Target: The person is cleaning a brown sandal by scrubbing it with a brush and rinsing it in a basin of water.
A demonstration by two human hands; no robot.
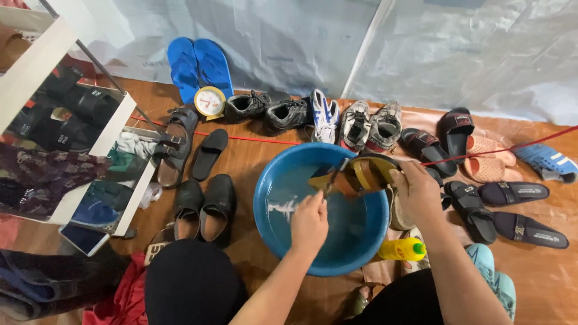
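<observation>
Basin (265, 207): blue, round, on the floor, some water inside; everything below is placed from it.
Sandal (355, 174): brown and tan, held over the basin's far right rim, tilted.
Right hand (418, 189): just right of the basin's rim; fingers curled round the sandal's right end, clamping it.
Left hand (309, 219): above the basin's middle; fingers pressed together round a thin brush (328, 183) whose tip touches the sandal's left end.
Bottle (402, 249): yellow with green cap, lying at the basin's near right edge.
Black shoes (205, 204): a pair just left of the basin.
Flip-flops (198, 66): blue, well beyond the basin against the wall.
</observation>
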